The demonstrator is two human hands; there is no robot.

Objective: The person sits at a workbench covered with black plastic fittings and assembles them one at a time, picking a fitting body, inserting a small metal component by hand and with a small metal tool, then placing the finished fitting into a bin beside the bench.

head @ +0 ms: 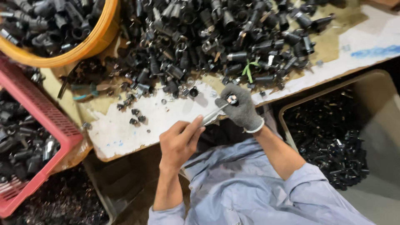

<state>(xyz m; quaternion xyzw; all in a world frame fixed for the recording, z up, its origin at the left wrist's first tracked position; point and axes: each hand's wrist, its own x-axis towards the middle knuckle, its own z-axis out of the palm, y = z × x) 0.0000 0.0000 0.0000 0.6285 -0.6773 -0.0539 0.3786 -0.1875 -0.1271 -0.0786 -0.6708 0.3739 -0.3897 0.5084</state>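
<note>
We see the gloved right hand half hiding a small part; the bare left hand grips a metal tool over the worn table.

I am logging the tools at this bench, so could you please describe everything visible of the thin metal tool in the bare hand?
The thin metal tool is a slim, silvery, shiny rod, apparently steel. It lies slanted, rising from the bare left hand, whose fingertips pinch its lower end, to the gloved right hand. Its tip meets a small round part held there. Its tip shape cannot be told.
</note>
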